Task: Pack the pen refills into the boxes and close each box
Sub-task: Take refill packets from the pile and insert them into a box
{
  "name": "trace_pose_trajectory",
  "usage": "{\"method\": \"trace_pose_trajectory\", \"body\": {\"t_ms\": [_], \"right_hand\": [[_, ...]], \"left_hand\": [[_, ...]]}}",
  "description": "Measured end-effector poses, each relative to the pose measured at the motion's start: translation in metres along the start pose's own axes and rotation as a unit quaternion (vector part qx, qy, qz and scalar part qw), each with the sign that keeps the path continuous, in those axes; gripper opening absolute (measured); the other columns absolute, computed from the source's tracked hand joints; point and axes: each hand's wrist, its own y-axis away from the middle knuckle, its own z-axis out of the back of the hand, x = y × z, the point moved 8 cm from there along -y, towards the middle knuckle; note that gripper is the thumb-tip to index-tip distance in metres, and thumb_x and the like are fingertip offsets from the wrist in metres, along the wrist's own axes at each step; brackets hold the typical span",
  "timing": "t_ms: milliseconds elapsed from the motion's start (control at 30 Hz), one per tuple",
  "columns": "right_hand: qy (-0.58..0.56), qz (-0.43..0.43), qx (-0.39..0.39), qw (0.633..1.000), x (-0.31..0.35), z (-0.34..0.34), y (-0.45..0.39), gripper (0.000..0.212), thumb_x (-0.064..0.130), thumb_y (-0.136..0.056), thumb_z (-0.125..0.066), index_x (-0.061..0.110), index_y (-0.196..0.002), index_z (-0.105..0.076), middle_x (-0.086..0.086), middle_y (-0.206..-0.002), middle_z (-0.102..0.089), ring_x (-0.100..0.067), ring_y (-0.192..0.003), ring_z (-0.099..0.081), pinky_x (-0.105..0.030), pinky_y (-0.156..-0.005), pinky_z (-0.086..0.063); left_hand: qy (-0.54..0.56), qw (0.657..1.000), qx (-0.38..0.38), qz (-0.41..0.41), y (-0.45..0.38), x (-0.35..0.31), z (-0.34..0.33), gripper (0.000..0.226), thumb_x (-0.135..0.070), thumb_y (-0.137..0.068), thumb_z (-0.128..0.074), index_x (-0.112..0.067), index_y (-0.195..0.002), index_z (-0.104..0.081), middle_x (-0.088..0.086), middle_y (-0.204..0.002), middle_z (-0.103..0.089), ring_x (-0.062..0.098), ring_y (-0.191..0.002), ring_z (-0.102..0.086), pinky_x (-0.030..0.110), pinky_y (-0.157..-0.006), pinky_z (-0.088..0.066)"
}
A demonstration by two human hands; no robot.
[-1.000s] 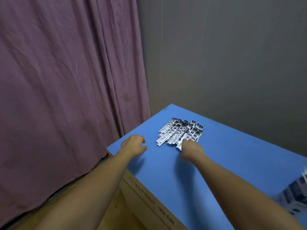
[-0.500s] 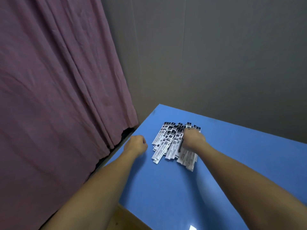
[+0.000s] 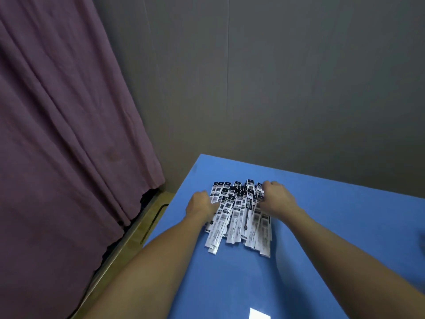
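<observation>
A pile of pen refills [image 3: 239, 217] in black-and-white sleeves lies fanned on the blue table [image 3: 333, 226] near its far left corner. My left hand [image 3: 199, 203] sits against the pile's left edge, fingers curled on the outer sleeves. On the right side of the pile my right hand [image 3: 277, 196] rests with its fingers curled down over the sleeves. The fingertips of both hands are hidden. No box is in full view.
A purple curtain [image 3: 69, 134] hangs at the left, close to the table's left edge. A grey wall [image 3: 276, 77] stands behind the table. A small white corner [image 3: 258, 314] shows at the bottom edge. Bare blue surface stretches to the right.
My left hand has moved right from the bare table onto the pile's left edge. My right hand has shifted toward the pile's far right. The pile lies closer to me.
</observation>
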Motion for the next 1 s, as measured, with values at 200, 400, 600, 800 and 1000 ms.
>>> {"method": "trace_pose_trajectory", "body": {"t_ms": [200,400,600,800,1000], "right_hand": [[-0.006,-0.008,-0.005,1.000,-0.010,0.001,-0.007,0.044,0.018,-0.088,-0.062,0.011,-0.129,-0.049,-0.009,-0.125,-0.052,-0.029,-0.118,-0.050,-0.038,-0.090,-0.049],[-0.003,-0.006,-0.003,1.000,-0.007,0.004,-0.017,0.042,0.012,-0.085,-0.058,0.010,-0.126,-0.049,-0.009,-0.125,-0.052,-0.029,-0.117,-0.050,-0.038,-0.089,-0.049],[-0.005,0.006,-0.007,1.000,0.000,0.003,-0.024,0.040,0.011,-0.084,-0.057,0.010,-0.124,-0.049,-0.009,-0.123,-0.053,-0.028,-0.115,-0.051,-0.037,-0.087,-0.049],[-0.008,0.008,0.000,1.000,0.001,0.000,-0.021,0.044,0.013,-0.086,-0.057,0.011,-0.129,-0.048,-0.008,-0.127,-0.051,-0.028,-0.120,-0.049,-0.037,-0.089,-0.048],[-0.009,0.019,0.011,1.000,0.002,-0.001,-0.015,0.042,0.013,-0.087,-0.056,0.010,-0.128,-0.048,-0.009,-0.126,-0.051,-0.028,-0.118,-0.049,-0.036,-0.088,-0.047]], "left_hand": [[-0.043,0.999,0.013,0.005,-0.014,-0.006,-0.008,0.021,-0.025,-0.094,-0.066,-0.007,-0.104,-0.065,0.012,-0.110,-0.063,0.029,-0.095,-0.065,0.033,-0.068,-0.050],[-0.083,0.996,0.011,0.024,-0.021,0.003,0.001,0.018,-0.005,-0.093,-0.055,-0.006,-0.111,-0.061,0.013,-0.117,-0.062,0.031,-0.105,-0.063,0.037,-0.083,-0.053],[-0.067,0.995,0.035,0.063,-0.023,0.012,0.004,0.013,-0.012,-0.092,-0.056,-0.010,-0.104,-0.058,0.012,-0.116,-0.062,0.031,-0.105,-0.063,0.037,-0.084,-0.055],[-0.047,0.994,0.035,0.088,-0.024,0.019,0.009,0.018,-0.013,-0.092,-0.058,-0.007,-0.109,-0.060,0.013,-0.118,-0.062,0.031,-0.107,-0.063,0.037,-0.083,-0.056],[0.009,0.996,0.011,0.087,-0.013,0.023,0.031,0.011,-0.007,-0.088,-0.057,-0.011,-0.079,-0.051,0.015,-0.101,-0.064,0.026,-0.082,-0.061,0.028,-0.050,-0.040]]}}
